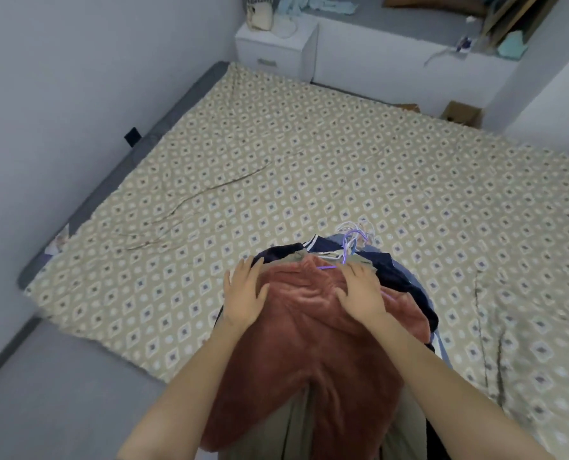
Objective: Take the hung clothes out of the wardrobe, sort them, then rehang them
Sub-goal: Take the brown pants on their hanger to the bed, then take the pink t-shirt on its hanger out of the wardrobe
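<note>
Both hands lie flat on a pile of clothes, fingers straight and spread. The left hand (245,295) and the right hand (362,292) press the shoulders of a rust-red fleece garment (303,353), the top layer. Between the two sets of fingers runs a purple hanger wire (326,267). Just beyond the right fingertips (356,268) a cluster of hanger hooks (354,239) sticks out of the pile – purple and pale ones together. A navy garment (389,270) shows under the fleece, past the fingertips of both hands, and a khaki collar (296,255) peeks out between them. Well beyond the fingers spreads a diamond-patterned bedsheet (276,161), with a white nightstand (273,51) far off at the wall.
</note>
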Tool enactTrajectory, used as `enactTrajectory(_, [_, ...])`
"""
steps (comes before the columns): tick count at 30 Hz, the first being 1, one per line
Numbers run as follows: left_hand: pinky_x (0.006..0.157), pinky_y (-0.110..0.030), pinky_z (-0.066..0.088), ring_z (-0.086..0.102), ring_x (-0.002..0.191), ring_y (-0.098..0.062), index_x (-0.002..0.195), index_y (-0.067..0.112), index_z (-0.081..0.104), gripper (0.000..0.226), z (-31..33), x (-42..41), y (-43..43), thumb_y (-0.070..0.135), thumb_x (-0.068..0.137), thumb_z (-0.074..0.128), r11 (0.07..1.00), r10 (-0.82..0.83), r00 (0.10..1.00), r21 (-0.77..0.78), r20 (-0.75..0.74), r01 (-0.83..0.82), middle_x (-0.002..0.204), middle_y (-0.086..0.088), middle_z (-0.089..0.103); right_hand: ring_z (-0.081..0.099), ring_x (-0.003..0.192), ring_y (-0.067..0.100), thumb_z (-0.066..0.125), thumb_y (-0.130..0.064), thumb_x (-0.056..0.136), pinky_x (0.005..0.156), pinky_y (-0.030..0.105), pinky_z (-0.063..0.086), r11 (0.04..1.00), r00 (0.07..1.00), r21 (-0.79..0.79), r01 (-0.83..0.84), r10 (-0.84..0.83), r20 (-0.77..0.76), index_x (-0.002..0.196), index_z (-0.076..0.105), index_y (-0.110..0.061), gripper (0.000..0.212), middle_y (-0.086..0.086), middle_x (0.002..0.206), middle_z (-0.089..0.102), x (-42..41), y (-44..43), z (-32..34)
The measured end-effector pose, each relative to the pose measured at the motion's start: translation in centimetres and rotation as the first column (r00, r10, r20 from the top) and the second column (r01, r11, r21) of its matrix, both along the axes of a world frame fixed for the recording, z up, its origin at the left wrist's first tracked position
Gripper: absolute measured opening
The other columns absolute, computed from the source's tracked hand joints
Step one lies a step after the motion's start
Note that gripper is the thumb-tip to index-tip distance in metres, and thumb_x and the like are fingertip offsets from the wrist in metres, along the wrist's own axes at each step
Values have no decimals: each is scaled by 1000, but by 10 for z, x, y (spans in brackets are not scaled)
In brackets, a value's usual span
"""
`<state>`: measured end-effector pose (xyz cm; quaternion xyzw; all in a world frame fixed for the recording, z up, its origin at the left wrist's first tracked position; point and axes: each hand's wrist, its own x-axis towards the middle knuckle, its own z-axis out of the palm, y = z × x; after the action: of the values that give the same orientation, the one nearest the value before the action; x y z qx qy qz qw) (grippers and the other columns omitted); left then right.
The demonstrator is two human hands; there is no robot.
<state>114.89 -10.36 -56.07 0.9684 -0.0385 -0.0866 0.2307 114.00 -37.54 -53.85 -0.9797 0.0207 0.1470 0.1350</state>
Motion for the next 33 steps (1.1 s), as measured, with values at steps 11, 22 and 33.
enactTrajectory(11, [119, -53, 3, 19, 150, -26, 153, 24, 32, 73, 76, -182, 148, 60, 89, 27, 788, 604, 790, 63, 106, -612, 161, -3, 28, 19, 147, 29, 48, -47, 97, 118, 44, 17, 843, 837, 14, -538, 533, 123, 154, 21, -25, 67, 7, 159, 25, -8, 186, 83])
enactTrajectory(22, [120, -52, 3, 11, 152, -21, 156, 26, 26, 66, 121, -439, 240, 43, 97, 51, 305, 929, 313, 70, 197, -950, 164, 0, 19, 22, 145, 28, 52, -47, 95, 117, 44, 21, 386, 382, 14, -922, 907, 178, 153, 25, -26, 68, 7, 157, 27, -175, 405, 129])
enactTrajectory(33, [121, -50, -2, 7, 153, -20, 157, 28, 21, 69, 146, -737, 260, 49, 98, 50, -136, 963, -118, 57, 242, -989, 165, 3, 15, 13, 148, 28, 45, -48, 99, 119, 43, 15, -44, -39, 23, -999, 983, 181, 155, 17, -27, 67, 6, 161, 18, -440, 538, 159])
